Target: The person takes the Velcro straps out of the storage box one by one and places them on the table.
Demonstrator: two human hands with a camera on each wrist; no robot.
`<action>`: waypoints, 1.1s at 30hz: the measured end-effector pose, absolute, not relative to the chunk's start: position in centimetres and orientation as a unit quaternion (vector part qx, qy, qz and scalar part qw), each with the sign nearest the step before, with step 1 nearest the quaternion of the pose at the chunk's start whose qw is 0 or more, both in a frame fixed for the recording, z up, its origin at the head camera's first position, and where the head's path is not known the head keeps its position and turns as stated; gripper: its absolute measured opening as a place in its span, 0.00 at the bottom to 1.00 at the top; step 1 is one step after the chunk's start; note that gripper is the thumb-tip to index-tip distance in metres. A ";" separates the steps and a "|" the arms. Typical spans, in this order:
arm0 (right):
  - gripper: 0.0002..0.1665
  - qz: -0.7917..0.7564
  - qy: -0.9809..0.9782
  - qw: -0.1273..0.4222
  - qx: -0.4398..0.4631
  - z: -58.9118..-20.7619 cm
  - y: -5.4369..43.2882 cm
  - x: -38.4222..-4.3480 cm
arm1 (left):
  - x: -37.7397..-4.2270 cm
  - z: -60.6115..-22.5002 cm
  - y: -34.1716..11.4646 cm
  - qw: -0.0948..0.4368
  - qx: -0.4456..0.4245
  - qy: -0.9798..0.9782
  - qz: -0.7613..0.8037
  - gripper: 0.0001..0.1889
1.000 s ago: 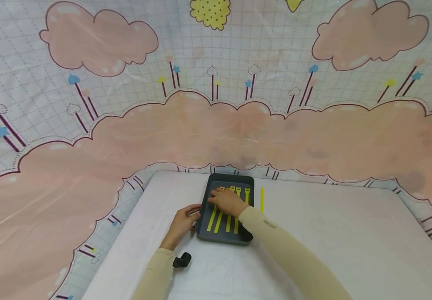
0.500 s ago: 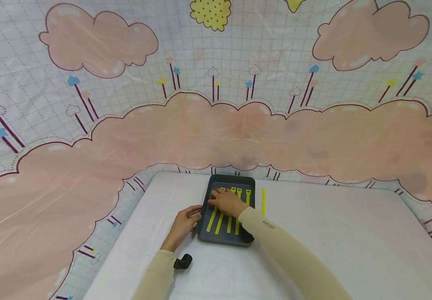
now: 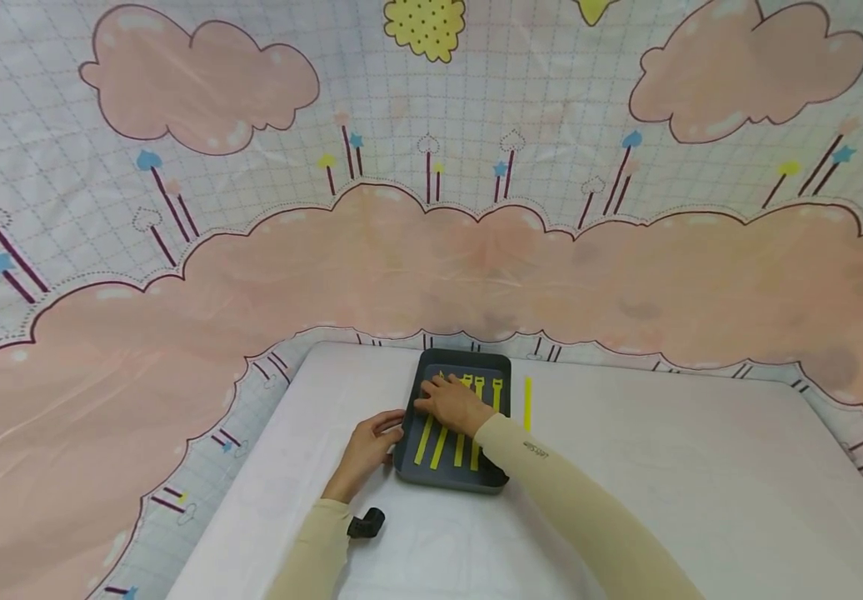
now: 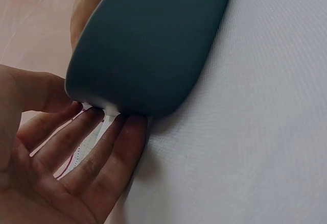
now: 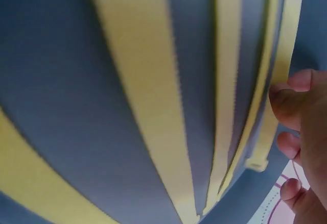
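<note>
A dark grey tray [image 3: 450, 480] lies on the white table and holds several yellow cable straps [image 3: 439, 448] with slotted heads at the far end. My left hand [image 3: 362, 450] rests at the tray's left side; in the left wrist view its extended fingers [image 4: 97, 163] touch the outer wall, with the thumb near the rim. Over the tray, my right hand [image 3: 457, 405] pinches the leftmost strap [image 5: 288, 40] between thumb and fingertip, near its head. That hand hides the middle of the straps in the head view.
One more yellow strip [image 3: 527, 402] lies on the table just right of the tray. A black wrist camera [image 3: 366, 523] sits on the left sleeve. Behind the table [image 3: 671, 467] hangs a patterned curtain [image 3: 491, 275] with clouds.
The head of the leftmost strap has shifted and tilted slightly beside the right fingertips. Both hands and the tray have stayed nearly in place; the head view has moved slightly.
</note>
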State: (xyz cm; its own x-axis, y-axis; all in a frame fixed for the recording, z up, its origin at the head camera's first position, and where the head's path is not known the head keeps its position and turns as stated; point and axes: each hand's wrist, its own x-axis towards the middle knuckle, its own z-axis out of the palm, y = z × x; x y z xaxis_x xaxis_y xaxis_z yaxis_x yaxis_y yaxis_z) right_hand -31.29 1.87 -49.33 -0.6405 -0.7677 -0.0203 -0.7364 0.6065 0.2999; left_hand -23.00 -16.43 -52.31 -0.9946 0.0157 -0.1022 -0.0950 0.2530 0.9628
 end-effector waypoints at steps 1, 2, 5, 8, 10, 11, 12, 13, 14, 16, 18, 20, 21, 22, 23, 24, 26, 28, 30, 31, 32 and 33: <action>0.18 -0.139 -0.894 0.057 0.422 -49.3 2.0 -31.3 | -23.0 -52.4 -16.4 0.044 -0.024 0.791 0.610 0.20; 0.17 -0.132 -0.894 0.061 0.424 -49.2 2.1 -31.2 | -23.0 -52.4 -16.5 0.042 -0.021 0.792 0.609 0.20; 0.17 -0.119 -0.893 0.072 0.428 -48.7 2.4 -31.2 | -23.1 -52.4 -16.5 0.039 -0.019 0.790 0.612 0.20; 0.17 -0.111 -0.891 0.087 0.431 -48.1 2.7 -31.2 | -23.2 -52.2 -16.4 0.038 -0.019 0.789 0.613 0.20; 0.17 -0.112 -0.891 0.091 0.430 -47.7 2.9 -31.0 | -23.3 -52.2 -16.4 0.041 -0.025 0.788 0.613 0.20; 0.18 -0.112 -0.891 0.091 0.430 -47.5 2.9 -30.9 | -23.3 -52.2 -16.4 0.042 -0.027 0.789 0.612 0.20; 0.19 -0.112 -0.891 0.093 0.430 -47.4 3.0 -30.8 | -23.3 -52.3 -16.4 0.043 -0.028 0.790 0.611 0.20; 0.20 -0.112 -0.891 0.094 0.429 -47.2 3.1 -30.7 | -23.3 -52.4 -16.4 0.043 -0.029 0.792 0.608 0.20; 0.21 -0.111 -0.891 0.095 0.429 -47.2 3.1 -30.6 | -23.2 -52.5 -16.4 0.043 -0.031 0.793 0.606 0.20; 0.23 -0.108 -0.891 0.100 0.429 -47.1 3.3 -30.4 | -23.2 -52.7 -16.5 0.044 -0.033 0.794 0.605 0.20; 0.23 -0.102 -0.890 0.110 0.432 -47.1 3.4 -30.2 | -23.3 -52.8 -16.5 0.043 -0.031 0.795 0.604 0.20; 0.21 -0.091 -0.888 0.119 0.434 -47.2 3.5 -30.0 | -23.3 -53.0 -16.6 0.043 -0.032 0.794 0.605 0.20; 0.20 -0.088 -0.888 0.124 0.435 -47.2 3.6 -29.9 | -23.3 -53.0 -16.6 0.043 -0.032 0.793 0.607 0.20; 0.18 -0.083 -0.887 0.127 0.436 -47.3 3.7 -29.8 | -23.3 -53.0 -16.6 0.042 -0.033 0.792 0.608 0.20; 0.17 -0.078 -0.887 0.128 0.436 -47.2 3.8 -29.7 | -23.3 -53.1 -16.6 0.042 -0.032 0.792 0.609 0.20; 0.15 -0.075 -0.888 0.129 0.436 -47.2 3.9 -29.7 | -23.3 -53.0 -16.6 0.041 -0.032 0.791 0.610 0.20; 0.14 -0.071 -0.888 0.133 0.435 -47.0 4.1 -29.5 | -23.2 -53.0 -16.5 0.041 -0.032 0.790 0.611 0.20; 0.13 -0.064 -0.889 0.130 0.435 -46.8 4.3 -29.4 | -23.1 -52.9 -16.5 0.040 -0.030 0.790 0.611 0.20; 0.13 -0.060 -0.888 0.136 0.436 -46.7 4.5 -29.3 | -23.1 -52.8 -16.4 0.039 -0.028 0.789 0.613 0.20; 0.13 -0.060 -0.887 0.140 0.436 -46.7 4.6 -29.2 | -23.1 -52.8 -16.4 0.039 -0.027 0.788 0.614 0.20; 0.12 -0.058 -0.887 0.145 0.435 -46.6 4.8 -29.2 | -23.1 -52.8 -16.3 0.039 -0.026 0.788 0.613 0.20; 0.12 -0.055 -0.886 0.153 0.434 -46.6 4.9 -29.1 | -23.2 -52.9 -16.3 0.039 -0.027 0.789 0.613 0.20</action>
State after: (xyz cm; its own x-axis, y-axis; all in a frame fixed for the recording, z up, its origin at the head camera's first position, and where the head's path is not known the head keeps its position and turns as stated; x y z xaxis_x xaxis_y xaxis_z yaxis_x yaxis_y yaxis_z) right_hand -29.12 4.91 -46.65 -0.5759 -0.7866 0.2227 -0.7527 0.6165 0.2311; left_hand -23.20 -16.30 -52.85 -0.9955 0.0055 -0.0945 -0.0903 0.2465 0.9649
